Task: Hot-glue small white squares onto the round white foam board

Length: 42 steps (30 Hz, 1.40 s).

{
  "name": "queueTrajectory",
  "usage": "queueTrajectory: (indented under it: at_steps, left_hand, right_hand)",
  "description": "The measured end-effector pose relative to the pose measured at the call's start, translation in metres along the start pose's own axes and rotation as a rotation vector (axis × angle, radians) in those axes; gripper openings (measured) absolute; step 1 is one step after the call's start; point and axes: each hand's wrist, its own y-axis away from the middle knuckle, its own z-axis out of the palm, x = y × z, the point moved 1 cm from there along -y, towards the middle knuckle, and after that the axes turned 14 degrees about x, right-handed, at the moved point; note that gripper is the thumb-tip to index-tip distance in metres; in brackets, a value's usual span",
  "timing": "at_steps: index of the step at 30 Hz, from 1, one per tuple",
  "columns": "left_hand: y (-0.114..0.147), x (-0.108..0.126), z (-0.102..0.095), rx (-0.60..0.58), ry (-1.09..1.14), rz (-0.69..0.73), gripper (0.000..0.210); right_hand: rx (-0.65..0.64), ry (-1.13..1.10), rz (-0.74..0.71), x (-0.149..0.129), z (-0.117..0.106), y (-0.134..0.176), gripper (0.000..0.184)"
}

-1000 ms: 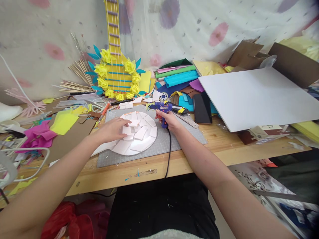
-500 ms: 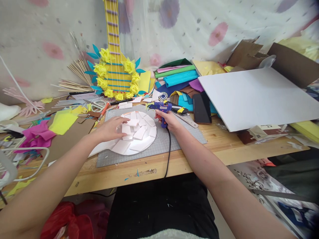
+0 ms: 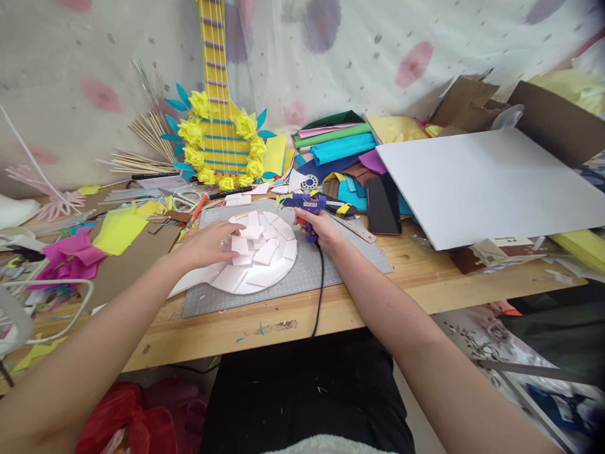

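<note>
My right hand (image 3: pixel 316 226) is wrapped round the handle of a purple hot glue gun (image 3: pixel 309 203), whose nozzle points left above the grey cutting mat (image 3: pixel 312 277). A black cord hangs from its handle over the table edge. My left hand (image 3: pixel 210 243) reaches over a white round board (image 3: pixel 259 279), thumb and fingers apart, with the fingertips at the white foam pieces (image 3: pixel 265 251) on it. Several of these pieces lie over the board at different angles, some overlapping. The board has a white handle-like strip (image 3: pixel 196 277) at its left, partly under my forearm.
Behind the mat stands a yellow paper guitar (image 3: pixel 222 142) with flowers. A phone (image 3: pixel 382 205), a metal ruler (image 3: pixel 354 228) and a large white board (image 3: pixel 491 183) lie to the right. Scissors (image 3: pixel 186 200), a brown cardboard sheet (image 3: pixel 127 271) and coloured scraps are on the left.
</note>
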Motion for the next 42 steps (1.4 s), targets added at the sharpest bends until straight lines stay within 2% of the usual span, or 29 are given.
queueTrajectory:
  at_steps: [9,14,22,30,35,39,42]
  left_hand:
    - [-0.002,-0.003,0.001,-0.008,0.005,0.021,0.059]
    - [-0.007,0.002,-0.001,0.048,0.0,0.036,0.056]
    - [-0.018,0.012,0.004,-0.055,-0.112,-0.076,0.08]
    - [-0.02,0.003,0.01,-0.072,-0.08,-0.103,0.082]
    - [-0.02,0.0,0.005,-0.035,-0.001,-0.105,0.084]
    - [-0.016,-0.016,-0.007,0.024,0.105,-0.157,0.08]
    - [-0.013,-0.037,-0.014,0.025,0.14,-0.268,0.09]
  right_hand:
    - [0.008,0.005,-0.003,-0.001,0.001,0.001,0.042]
    - [0.018,-0.005,0.011,-0.001,0.001,0.001,0.042]
    - [0.02,-0.007,0.005,-0.001,0.001,0.001,0.041]
    - [0.016,0.003,0.006,0.0,0.001,0.0,0.042]
    - [0.019,0.016,-0.001,0.0,0.0,0.0,0.042]
    - [0.022,0.015,0.002,0.001,0.0,-0.002,0.042]
    - [0.045,0.008,0.014,0.003,0.0,-0.003,0.041]
